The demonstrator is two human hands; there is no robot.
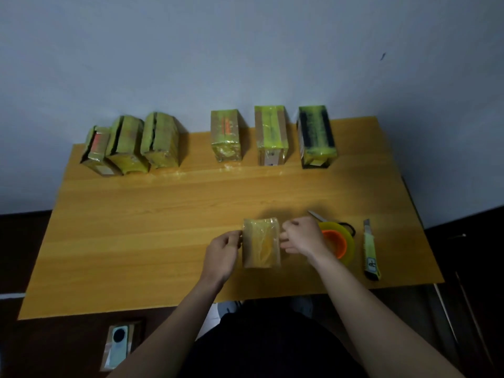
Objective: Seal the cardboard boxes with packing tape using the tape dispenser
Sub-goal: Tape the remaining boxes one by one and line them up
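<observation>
Holding a small box between both hands near the front-middle of the table; left hand curls fingers against its left side, right hand curls against its right side, so both grip it; box looks already wrapped in glossy tape, though whether every seam is shut I can't tell.

Progress, as a judgement: mostly done; three taped boxes stand spaced along the back edge on the right, all shiny w/ tape; three more boxes huddle touching each other at back left, and those show dark gaps along their tops, so prob. still open or only partly sealed; they look like what's left.

Tape roll lies just beside the right hand, partly behind it; box cutter farther right, near the table's right edge; scissors poke out behind the roll.

Room: wide bare strip of tabletop between front box and back rows; front edge is close under the wrists; another small item sits on the floor front left, off the table.
</observation>
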